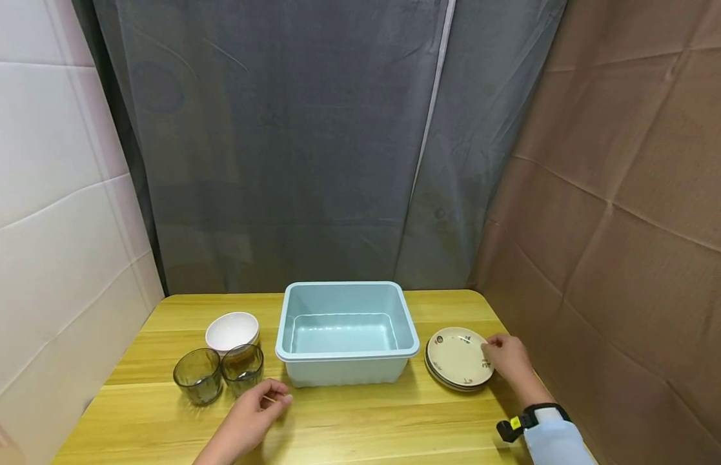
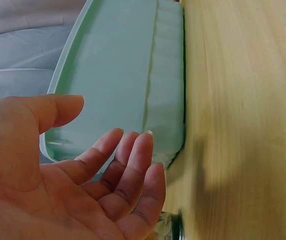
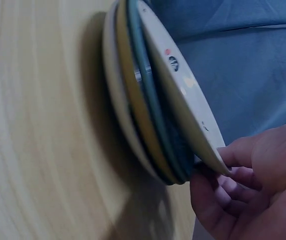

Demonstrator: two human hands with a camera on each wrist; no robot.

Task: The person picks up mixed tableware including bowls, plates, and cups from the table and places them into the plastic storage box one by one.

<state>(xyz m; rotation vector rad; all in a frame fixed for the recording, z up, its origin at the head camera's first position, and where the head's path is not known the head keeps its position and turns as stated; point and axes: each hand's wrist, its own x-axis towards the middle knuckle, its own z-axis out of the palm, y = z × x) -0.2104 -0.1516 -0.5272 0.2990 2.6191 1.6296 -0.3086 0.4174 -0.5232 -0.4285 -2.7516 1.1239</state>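
Observation:
At the right of the table, my right hand [image 1: 509,358] pinches the rim of the top plate [image 1: 457,354], cream with small printed motifs. In the right wrist view that plate [image 3: 190,95] is tilted, its near edge raised off the stacked plates [image 3: 132,95] below, whose rims look green, yellow and pale. My left hand [image 1: 254,413] hovers over the table in front of the basin, holding nothing, fingers loosely bent. Its palm and parted fingers show in the left wrist view. Between the hands stands a light blue rectangular basin [image 1: 348,373], with nothing inside.
Left of the basin stand two dark see-through glasses [image 1: 199,378], side by side, with a white bowl [image 1: 232,330] just behind them. Grey cloth [image 1: 279,161] hangs behind the wooden table [image 1: 360,426]; brown cloth [image 1: 645,258] bounds the right side, white cloth [image 1: 52,226] the left.

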